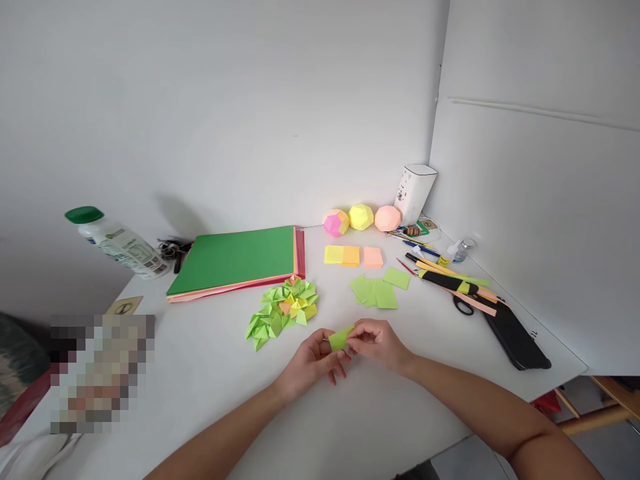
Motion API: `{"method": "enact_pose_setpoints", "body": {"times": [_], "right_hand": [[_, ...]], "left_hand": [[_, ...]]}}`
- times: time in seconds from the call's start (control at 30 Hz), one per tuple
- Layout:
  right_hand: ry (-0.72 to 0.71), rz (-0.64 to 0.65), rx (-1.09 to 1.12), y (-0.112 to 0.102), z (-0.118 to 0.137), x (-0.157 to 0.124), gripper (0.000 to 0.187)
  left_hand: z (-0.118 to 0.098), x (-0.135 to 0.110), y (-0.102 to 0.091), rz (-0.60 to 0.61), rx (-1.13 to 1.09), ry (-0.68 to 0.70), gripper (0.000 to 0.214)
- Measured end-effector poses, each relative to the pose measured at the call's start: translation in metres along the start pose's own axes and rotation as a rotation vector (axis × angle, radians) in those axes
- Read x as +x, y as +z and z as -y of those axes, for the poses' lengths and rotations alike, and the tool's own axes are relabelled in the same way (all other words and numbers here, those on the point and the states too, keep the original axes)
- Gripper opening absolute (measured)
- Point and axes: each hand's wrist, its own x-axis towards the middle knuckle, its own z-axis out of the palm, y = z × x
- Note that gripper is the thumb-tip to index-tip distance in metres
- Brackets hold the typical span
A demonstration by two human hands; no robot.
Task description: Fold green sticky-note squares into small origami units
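Both my hands meet over the white table (210, 373), pinching a small folded green paper (341, 337) between them. My left hand (313, 363) grips its left end with curled fingers. My right hand (379, 343) holds its right end with fingertips pressed together. Just beyond the hands lies a pile of folded green, yellow and orange paper pieces (283, 309). To the right of that pile lie several loose green paper squares (379, 289).
A stack of coloured sheets with green on top (235, 260) lies at the back. Sticky-note pads (353, 256), three paper balls (361, 218), a white container (416, 192), pens, scissors (466, 305), a black case (515, 337) and a tipped bottle (120, 243) surround the work area.
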Motion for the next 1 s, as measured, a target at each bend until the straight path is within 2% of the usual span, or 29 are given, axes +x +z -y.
{"method": "enact_pose_setpoints", "body": {"times": [0.37, 0.6, 0.9, 1.0], "right_hand": [[0.131, -0.059, 0.074, 0.0027, -0.0055, -0.0024, 0.016], [0.133, -0.092, 0.049, 0.0034, -0.0064, -0.0019, 0.021], [0.124, -0.074, 0.072, 0.0045, -0.0001, -0.0015, 0.023], [0.160, -0.066, 0.151, 0.0035, -0.0016, -0.0005, 0.037]], "left_hand": [[-0.0011, 0.0017, 0.0013, -0.001, 0.043, -0.025, 0.028], [-0.0004, 0.0020, 0.0000, 0.003, 0.032, -0.023, 0.030], [0.0008, 0.0016, -0.0016, 0.010, 0.012, -0.016, 0.028], [0.0006, 0.0009, -0.0016, -0.003, 0.001, -0.014, 0.029]]}}
